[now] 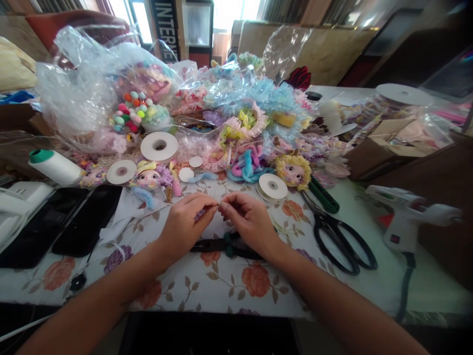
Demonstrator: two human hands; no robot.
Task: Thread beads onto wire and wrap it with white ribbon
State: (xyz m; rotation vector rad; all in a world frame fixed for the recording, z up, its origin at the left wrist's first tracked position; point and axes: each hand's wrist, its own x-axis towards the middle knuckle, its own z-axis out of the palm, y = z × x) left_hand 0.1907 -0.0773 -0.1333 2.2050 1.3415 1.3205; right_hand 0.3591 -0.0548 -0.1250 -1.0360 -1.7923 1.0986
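My left hand and my right hand meet fingertip to fingertip above the flowered tablecloth. Both are closed in a pinch on something tiny between them, too small to name. Under my hands lies a pair of dark-handled pliers, partly hidden by the right hand. Large black-handled scissors rest to the right. Just beyond my hands are a white ribbon spool, twisted blue and pink fluffy strands and a doll face with yellow curls.
A white glue gun stands at the right by a cardboard box. Two black phones and a white thread cone lie on the left. Plastic bags of pompoms and ruffled trim heap up at the back.
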